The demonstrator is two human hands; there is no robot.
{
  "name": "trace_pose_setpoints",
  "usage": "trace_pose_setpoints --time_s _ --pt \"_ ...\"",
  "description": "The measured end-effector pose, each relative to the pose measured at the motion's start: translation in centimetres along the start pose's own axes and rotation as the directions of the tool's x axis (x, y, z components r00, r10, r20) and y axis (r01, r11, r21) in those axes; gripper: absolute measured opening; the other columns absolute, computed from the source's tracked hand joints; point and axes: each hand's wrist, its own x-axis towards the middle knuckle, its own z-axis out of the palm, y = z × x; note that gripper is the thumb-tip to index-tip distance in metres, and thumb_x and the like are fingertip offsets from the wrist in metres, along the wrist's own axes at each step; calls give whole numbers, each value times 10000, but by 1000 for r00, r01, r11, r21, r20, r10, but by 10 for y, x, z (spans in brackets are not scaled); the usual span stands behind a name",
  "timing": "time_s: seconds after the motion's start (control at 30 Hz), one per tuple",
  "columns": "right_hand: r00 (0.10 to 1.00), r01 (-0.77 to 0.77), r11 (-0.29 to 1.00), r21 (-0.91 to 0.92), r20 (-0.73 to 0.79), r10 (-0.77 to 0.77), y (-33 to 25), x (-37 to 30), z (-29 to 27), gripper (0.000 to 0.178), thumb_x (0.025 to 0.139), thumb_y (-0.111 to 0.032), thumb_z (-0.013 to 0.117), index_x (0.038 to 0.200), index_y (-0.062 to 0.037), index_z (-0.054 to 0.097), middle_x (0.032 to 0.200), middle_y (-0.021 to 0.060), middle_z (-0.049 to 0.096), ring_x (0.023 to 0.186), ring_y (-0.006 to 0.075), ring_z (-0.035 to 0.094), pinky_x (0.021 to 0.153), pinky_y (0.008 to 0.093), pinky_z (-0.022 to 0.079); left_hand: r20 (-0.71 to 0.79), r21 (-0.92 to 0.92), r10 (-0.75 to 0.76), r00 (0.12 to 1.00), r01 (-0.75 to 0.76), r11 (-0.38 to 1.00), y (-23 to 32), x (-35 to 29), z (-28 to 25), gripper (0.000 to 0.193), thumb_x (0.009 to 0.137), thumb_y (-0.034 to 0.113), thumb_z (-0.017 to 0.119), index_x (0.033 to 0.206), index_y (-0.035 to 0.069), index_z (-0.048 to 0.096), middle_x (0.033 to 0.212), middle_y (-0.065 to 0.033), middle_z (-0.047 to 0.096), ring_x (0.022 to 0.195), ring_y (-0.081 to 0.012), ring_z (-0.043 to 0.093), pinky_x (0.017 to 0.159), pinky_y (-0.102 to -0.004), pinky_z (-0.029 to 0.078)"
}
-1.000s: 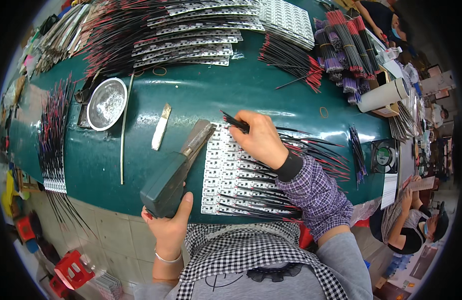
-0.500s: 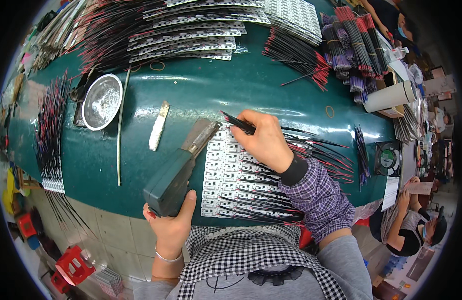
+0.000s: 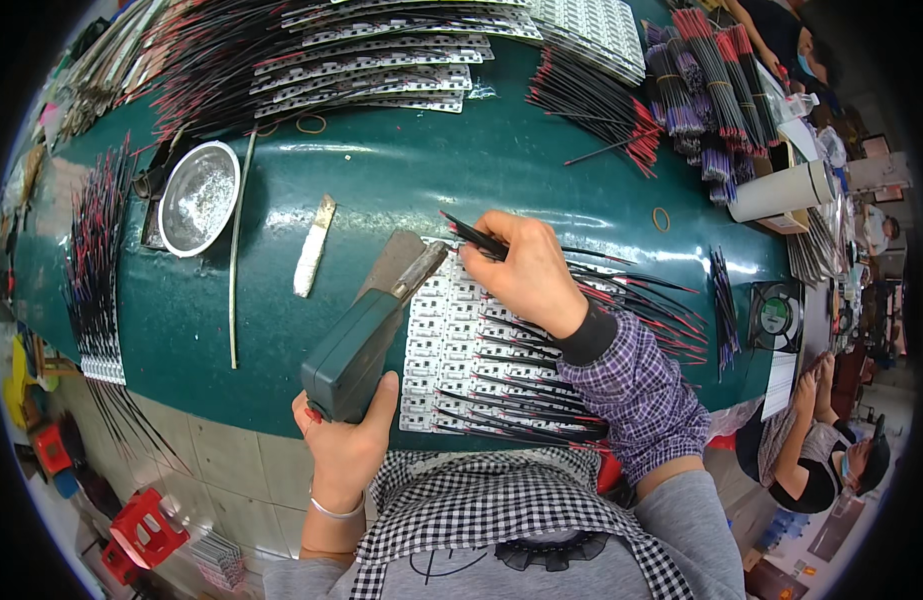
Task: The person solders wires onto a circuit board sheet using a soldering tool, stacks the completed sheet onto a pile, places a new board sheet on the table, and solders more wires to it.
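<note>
My left hand (image 3: 349, 448) is wrapped around the handle of a dark green soldering gun (image 3: 349, 358). Its metal tip points up and to the right, at the far left corner of a white circuit board panel (image 3: 421, 360). Just beside that tip, my right hand (image 3: 529, 268) pinches a bundle of thin black wires (image 3: 465, 231) with red ends. Whether tip and wire touch, I cannot tell. Several black wires (image 3: 516, 402) with red ends lie in rows across the panel, partly hidden under my right forearm.
A metal bowl (image 3: 199, 198) and a thin rod (image 3: 237, 270) stand left, near a whitish strip (image 3: 315, 245). Wired panels (image 3: 381, 80) are stacked at the back. Wire bundles (image 3: 716, 70), a white roll (image 3: 781, 190) and a small fan (image 3: 776, 315) are right. Another person (image 3: 816, 450) sits lower right.
The soldering gun's body has swung slightly to the right in my left hand, its tip staying near the panel's corner. My right hand has barely moved and keeps the wires.
</note>
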Motion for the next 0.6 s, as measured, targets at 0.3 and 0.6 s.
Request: trace_pose_setpoints --time_s 0.3,0.6 --pt "1000 -14 1000 12 6 14 4 1 2 192 781 -136 659 797 54 642 663 243 610 611 414 608 594 461 461 -8 10 30 1000 -30 999 -2 -1 -1 168 789 33 775 915 -29 682 852 -31 689 718 -86 597 650 -247 468" --pt "992 -77 995 68 101 70 10 12 -5 210 783 -135 658 818 71 660 615 210 581 535 274 593 563 397 459 -50 31 82 995 -80 996 -4 -2 -4 189 782 35 775 929 -35 680 845 -32 693 701 -87 595 640 -239 461"
